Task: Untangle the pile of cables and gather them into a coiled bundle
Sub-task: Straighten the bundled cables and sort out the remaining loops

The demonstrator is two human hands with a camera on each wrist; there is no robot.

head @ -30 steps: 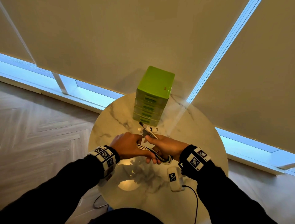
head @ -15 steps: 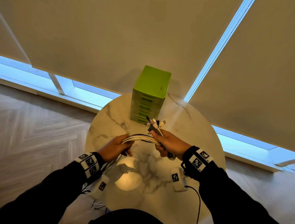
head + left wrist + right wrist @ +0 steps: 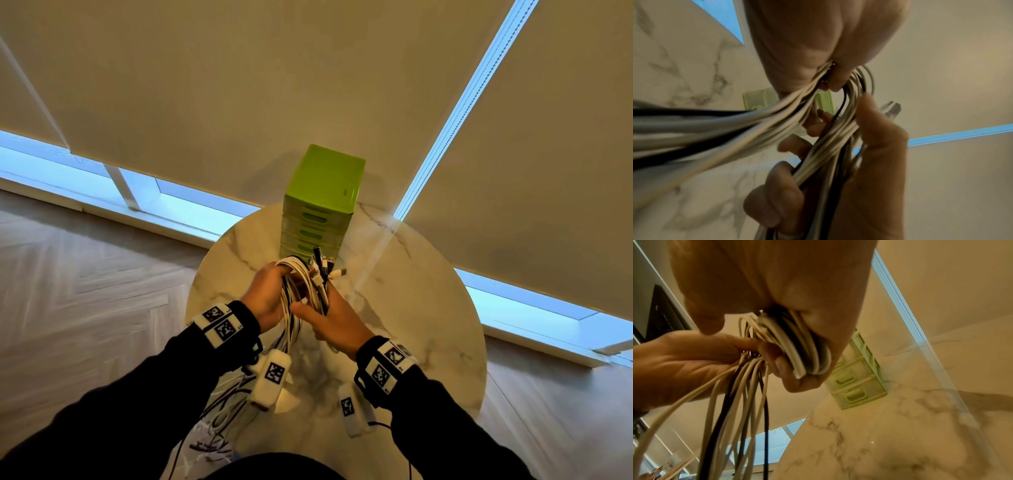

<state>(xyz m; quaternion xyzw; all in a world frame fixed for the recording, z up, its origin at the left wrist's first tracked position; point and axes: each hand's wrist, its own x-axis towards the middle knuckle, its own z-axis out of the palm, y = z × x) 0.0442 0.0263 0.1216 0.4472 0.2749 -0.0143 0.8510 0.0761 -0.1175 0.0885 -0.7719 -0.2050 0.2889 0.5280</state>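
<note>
A bundle of white and black cables [image 3: 301,287] is held up over the round marble table [image 3: 428,308], looped between both hands. My left hand [image 3: 270,298] grips the loop's left side, fingers curled round the strands [image 3: 830,133]. My right hand [image 3: 329,318] grips the folded part of the cables [image 3: 803,350]; several plug ends [image 3: 325,269] stick up above it. Loose cable tails [image 3: 233,404] hang down past the table's near-left edge, out of sight below my arm.
A green drawer unit [image 3: 318,212] stands at the back of the table, just behind the hands. Beige roller blinds fill the background, with window strips at floor level. Wood floor surrounds the table.
The hands, spread apart half a second ago with the cables stretched between them, have come together; the left hand brought its loop up against the right hand, higher and nearer the drawer unit.
</note>
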